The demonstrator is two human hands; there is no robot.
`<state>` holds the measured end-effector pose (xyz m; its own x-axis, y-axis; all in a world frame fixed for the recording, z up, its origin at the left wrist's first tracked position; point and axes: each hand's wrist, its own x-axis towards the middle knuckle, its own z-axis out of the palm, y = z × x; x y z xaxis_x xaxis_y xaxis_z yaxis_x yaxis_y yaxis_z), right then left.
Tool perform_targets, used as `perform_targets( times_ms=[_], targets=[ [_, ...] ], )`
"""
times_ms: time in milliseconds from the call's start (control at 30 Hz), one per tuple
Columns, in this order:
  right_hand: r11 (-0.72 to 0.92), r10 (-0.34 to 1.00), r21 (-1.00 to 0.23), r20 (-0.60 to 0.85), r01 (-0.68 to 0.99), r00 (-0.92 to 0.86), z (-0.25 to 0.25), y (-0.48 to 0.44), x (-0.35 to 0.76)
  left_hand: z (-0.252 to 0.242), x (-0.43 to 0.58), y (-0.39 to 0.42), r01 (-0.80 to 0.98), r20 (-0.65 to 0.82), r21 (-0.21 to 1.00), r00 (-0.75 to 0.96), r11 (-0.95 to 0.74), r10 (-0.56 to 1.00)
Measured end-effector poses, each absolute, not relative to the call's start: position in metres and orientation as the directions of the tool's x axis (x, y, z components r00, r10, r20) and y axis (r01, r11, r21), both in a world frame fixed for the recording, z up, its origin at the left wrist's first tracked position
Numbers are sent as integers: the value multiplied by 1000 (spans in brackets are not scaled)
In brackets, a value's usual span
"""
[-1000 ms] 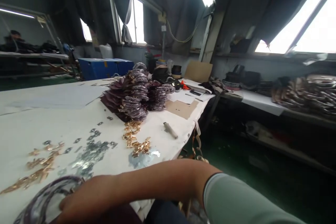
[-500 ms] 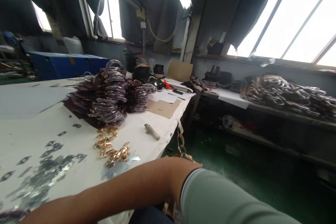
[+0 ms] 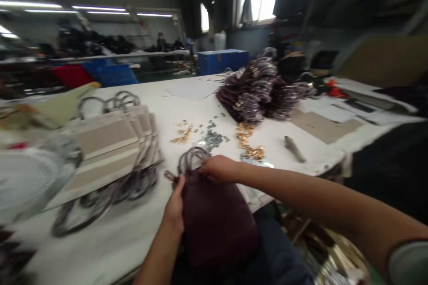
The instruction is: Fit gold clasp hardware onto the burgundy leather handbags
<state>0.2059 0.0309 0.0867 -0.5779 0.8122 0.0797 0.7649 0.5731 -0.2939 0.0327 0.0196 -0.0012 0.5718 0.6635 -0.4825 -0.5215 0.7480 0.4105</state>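
Brace the dark maroon bag (image 3: 219, 218) firmly at its upper left side with the left grip (image 3: 174, 208), and leave the finer handling at the top edge to the right grip (image 3: 221, 169). Best to press no harder than needed: probably soft, flexible material, liable to crease under a hard thumb. Let the handles (image 3: 191, 151) tip away from the body, so as to leave the top edge in plain sight. Better also to steady the bag low down, against the lap (image 3: 279, 254), than to hang its weight from the fingers. Mind the small brown end (image 3: 170, 175) with a metallic glint just beyond the left thumb, too blurred to identify but perhaps easy to snag.

In relation to both grips: bag between them and mostly below, at the near edge of the white surface (image 3: 172, 109), lower part over the lap. Left grip closed on the left side, thumb along the upper edge, remaining fingers mostly hidden. Right grip curled in at the top edge, touching the bag beside the handle bases; fingertips out of sight, so cannot tell whether pinching the edge or reaching inside. Handles rising between both grips, looped toward the grey metal plates (image 3: 214, 139); gold-coloured pieces (image 3: 256, 153) farther right, apart from the bag.
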Motion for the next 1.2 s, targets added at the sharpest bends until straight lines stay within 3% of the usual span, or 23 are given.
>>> perform_targets(
  times_ms=[133, 433, 700, 833, 967, 1200],
  targets=[
    [631, 770, -154, 10, 760, -638, 53, 42, 201, 0, -2, 6, -567, -469, 394, 552, 723, 689],
    [538, 842, -101, 32, 837, -538, 40, 21, 200, 0, 6, 4, -574, -417, 388, 589, 722, 692],
    [559, 829, -80, 30, 825, -558, 40, 22, 198, -3, 6, 6, -599, -403, 371, 585, 709, 704],
    [529, 849, -167, 104, 832, -518, 33, 21, 202, -3, 7, 5, -598, -409, 386, 572, 703, 711],
    [609, 783, -307, 83, 731, -617, 36, 38, 214, -4, 7, 4, -592, -453, 416, 523, 691, 721],
    [660, 742, -272, 93, 701, -663, 39, 48, 219, -2, 9, 6, -597, -487, 408, 499, 691, 717]
  ],
)
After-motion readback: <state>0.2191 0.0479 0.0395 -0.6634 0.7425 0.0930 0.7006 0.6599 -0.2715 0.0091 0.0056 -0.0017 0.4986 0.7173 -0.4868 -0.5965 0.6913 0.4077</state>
